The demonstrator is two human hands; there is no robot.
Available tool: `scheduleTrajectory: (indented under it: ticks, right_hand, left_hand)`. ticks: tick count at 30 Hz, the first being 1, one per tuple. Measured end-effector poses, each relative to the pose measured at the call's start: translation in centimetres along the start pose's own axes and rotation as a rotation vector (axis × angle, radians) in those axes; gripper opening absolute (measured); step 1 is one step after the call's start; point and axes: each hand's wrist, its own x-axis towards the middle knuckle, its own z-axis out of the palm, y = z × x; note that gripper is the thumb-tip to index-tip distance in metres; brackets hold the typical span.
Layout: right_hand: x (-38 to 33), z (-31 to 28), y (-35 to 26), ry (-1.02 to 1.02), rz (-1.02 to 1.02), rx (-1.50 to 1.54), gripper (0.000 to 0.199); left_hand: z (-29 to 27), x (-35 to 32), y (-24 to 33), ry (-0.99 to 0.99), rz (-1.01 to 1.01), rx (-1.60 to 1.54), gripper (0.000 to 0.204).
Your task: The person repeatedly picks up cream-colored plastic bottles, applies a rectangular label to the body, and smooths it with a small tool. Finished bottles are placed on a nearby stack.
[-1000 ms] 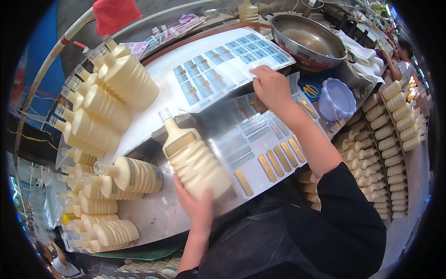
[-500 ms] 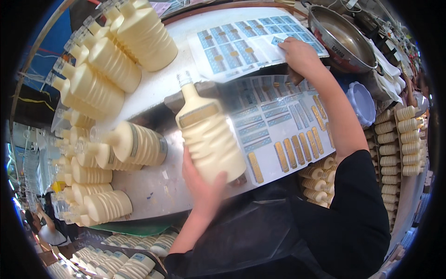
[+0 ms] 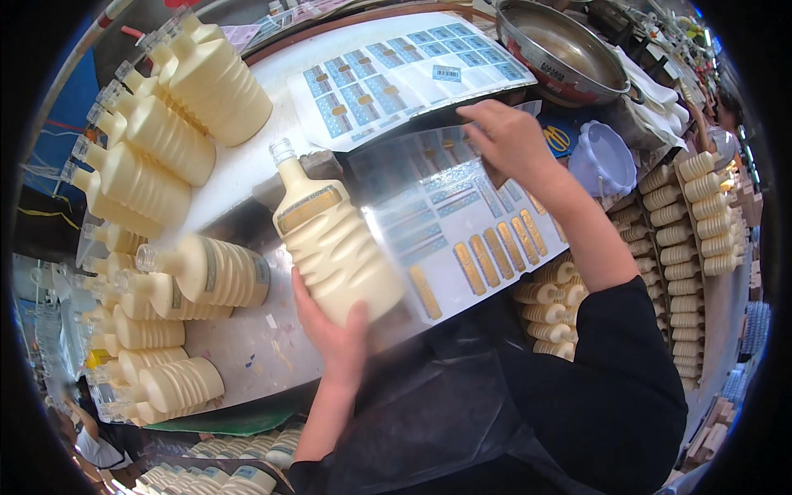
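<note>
A cream, ribbed bottle (image 3: 342, 256) with a clear neck and a gold label leans across the work surface. My left hand (image 3: 337, 342) is closed around its lower part, thumb on the near side. My right hand (image 3: 516, 144) hovers over the lower label sheet (image 3: 516, 268), index finger stretched out. Its lower fingers are curled against a small brown flat piece (image 3: 495, 173), mostly hidden by the hand. Beyond the fingertips, one blue label with a barcode (image 3: 447, 73) lies on the upper label sheet (image 3: 396, 115), apart from my hand. Gold strips and blue labels cover the lower sheet.
Cream bottles (image 3: 214, 91) stand in rows at the far left; more (image 3: 219, 272) lie along the left edge. A large metal pan (image 3: 561, 49) and a lavender basin (image 3: 602, 157) are at the right. Stacked bottles (image 3: 685, 239) fill the far right.
My right hand has drawn back from the upper sheet; the blue label that was at its fingertips now lies on that sheet. The bottle stays in my left hand. The whole view has shifted.
</note>
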Motion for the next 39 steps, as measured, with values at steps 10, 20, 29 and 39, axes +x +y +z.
scheduleTrajectory:
  ticks: [10, 20, 29, 39]
  right_hand:
    - [3.9, 4.3, -5.2, -0.04, -0.076, 0.049, 0.033]
    - [3.1, 5.5, -3.6, -0.056, -0.203, -0.07, 0.011]
    - [-2.3, -1.6, -17.5, -0.166, -0.732, 0.317, 0.019]
    - [-4.2, 0.8, -14.8, -0.164, -0.845, 0.272, 0.022]
  left_hand:
    - [0.3, -0.3, 0.2, 0.088, 0.003, -0.031, 0.097]
    - [-0.5, -3.2, -3.2, 0.078, 0.009, -0.038, 0.078]
    - [-2.0, -3.0, -1.3, -0.002, -0.037, -0.163, 0.085]
    - [-0.3, -1.1, -1.4, 0.105, -0.12, -0.289, 0.067]
